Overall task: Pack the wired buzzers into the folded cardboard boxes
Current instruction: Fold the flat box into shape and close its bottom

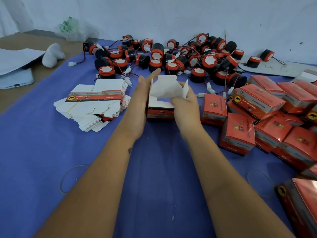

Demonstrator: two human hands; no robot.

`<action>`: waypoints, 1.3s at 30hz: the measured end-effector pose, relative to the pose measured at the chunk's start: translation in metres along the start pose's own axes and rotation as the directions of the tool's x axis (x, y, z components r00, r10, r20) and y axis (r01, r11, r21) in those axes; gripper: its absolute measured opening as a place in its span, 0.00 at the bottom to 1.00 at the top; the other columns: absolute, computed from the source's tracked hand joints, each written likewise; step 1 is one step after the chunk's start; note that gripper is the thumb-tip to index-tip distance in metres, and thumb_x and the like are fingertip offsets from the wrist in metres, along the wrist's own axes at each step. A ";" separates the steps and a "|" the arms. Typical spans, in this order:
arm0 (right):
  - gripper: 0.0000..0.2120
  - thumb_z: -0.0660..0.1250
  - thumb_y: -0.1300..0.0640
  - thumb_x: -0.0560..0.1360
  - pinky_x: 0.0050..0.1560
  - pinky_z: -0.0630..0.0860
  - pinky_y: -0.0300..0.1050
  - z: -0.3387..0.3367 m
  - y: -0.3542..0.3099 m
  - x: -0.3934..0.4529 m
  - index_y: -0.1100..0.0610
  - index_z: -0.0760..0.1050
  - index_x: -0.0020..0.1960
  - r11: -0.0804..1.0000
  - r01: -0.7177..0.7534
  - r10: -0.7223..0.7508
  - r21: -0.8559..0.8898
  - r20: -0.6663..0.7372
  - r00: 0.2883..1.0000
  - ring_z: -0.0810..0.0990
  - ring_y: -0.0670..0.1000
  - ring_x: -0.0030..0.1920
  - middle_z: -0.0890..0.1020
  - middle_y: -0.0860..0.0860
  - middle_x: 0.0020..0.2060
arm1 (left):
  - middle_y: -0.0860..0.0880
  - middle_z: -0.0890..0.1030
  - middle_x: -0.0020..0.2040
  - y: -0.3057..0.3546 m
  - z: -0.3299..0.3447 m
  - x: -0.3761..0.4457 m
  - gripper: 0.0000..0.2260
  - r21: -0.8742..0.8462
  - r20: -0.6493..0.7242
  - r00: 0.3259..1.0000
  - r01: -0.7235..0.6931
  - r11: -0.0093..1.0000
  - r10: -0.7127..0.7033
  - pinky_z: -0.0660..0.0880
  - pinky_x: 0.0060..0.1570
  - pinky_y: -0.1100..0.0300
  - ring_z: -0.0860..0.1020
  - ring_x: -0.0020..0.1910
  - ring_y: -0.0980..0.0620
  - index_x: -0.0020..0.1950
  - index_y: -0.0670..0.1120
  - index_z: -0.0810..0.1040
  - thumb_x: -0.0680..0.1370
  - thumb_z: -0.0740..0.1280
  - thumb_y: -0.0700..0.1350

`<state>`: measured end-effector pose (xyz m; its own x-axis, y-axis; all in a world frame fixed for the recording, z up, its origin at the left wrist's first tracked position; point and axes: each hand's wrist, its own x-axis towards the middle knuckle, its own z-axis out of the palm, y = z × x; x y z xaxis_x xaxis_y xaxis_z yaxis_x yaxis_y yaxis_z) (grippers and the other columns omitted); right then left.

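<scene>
Cardboard box [160, 107] held upright on blue cloth [51, 152], flaps open, white inside showing. Left hand [139, 100] flat against box's left wall, fingers straight. Right hand [184, 102] curled on right side, pinching side flap. Wired buzzers [171, 57] heaped just beyond box. Flat blanks [96, 103] left of box; closed boxes [267, 117] right of it.

Even soft light, wide-angle bending, slightly blurred edges.

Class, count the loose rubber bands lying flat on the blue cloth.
2: one rubber band near the left forearm, another rubber band near the right forearm. Others may be hidden under the piles.
</scene>
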<state>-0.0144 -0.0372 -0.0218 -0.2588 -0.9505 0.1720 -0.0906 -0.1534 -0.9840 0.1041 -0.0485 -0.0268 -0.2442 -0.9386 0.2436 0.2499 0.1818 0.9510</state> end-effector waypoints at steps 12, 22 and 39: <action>0.08 0.60 0.63 0.79 0.41 0.75 0.35 -0.002 -0.002 -0.002 0.56 0.76 0.54 0.991 -0.028 0.020 0.134 0.060 0.998 0.78 0.45 0.44 0.81 0.51 0.48 | 0.52 0.72 0.72 0.000 0.000 -0.007 0.14 0.063 0.037 0.999 -0.035 0.997 0.032 0.62 0.74 0.41 0.69 0.72 0.49 0.62 0.68 0.74 0.81 0.57 0.53; 0.14 0.60 0.62 0.80 0.34 0.73 0.28 0.003 0.003 -0.001 0.60 0.73 0.65 0.948 -0.083 0.103 0.308 -0.047 0.994 0.78 0.34 0.36 0.80 0.49 0.49 | 0.51 0.75 0.70 -0.003 -0.003 -0.003 0.15 0.050 0.060 0.998 -0.028 0.998 0.025 0.64 0.72 0.42 0.71 0.71 0.47 0.62 0.65 0.76 0.80 0.58 0.51; 0.13 0.57 0.53 0.83 0.53 0.80 0.52 0.000 0.002 0.000 0.49 0.74 0.65 0.856 -0.196 0.037 0.479 0.321 0.946 0.81 0.53 0.57 0.80 0.54 0.62 | 0.57 0.82 0.54 -0.006 -0.008 0.005 0.17 0.038 -0.216 0.976 -0.019 0.999 0.027 0.78 0.48 0.56 0.81 0.52 0.54 0.63 0.57 0.74 0.82 0.57 0.39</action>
<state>-0.0150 -0.0373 -0.0237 0.0606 -0.9919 0.1119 0.4335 -0.0748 -0.8980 0.1091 -0.0568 -0.0325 -0.0293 -0.9745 0.2224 0.2192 0.2108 0.9526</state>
